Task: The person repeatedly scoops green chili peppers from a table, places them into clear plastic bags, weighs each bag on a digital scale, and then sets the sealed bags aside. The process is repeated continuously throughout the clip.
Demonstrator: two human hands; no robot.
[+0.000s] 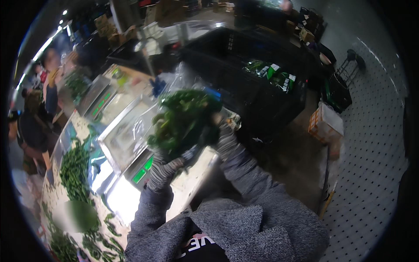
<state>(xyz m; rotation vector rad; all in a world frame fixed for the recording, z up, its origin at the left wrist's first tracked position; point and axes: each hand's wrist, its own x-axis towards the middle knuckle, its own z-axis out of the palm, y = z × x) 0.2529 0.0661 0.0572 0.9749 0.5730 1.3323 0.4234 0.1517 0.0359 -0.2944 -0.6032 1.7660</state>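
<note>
A clear plastic bag of green peppers [185,120] is held up in front of me, blurred by motion. My left hand [166,169], in grey striped knit, grips its lower near side. On its right side my right hand [223,126] is closed round the edge; its fingertips are partly hidden. Just left of the bag lies a weighing scale [126,137] with a metal tray and a lit green display. Loose long green peppers [75,172] are heaped on the white table [59,192], left of the scale.
A large black crate [270,102] with green printed packs [281,79] inside stands at the right. Behind the first scale is another scale [101,102]. Co-workers [37,126] stand along the table's far left. A white and orange box [325,123] sits on the floor.
</note>
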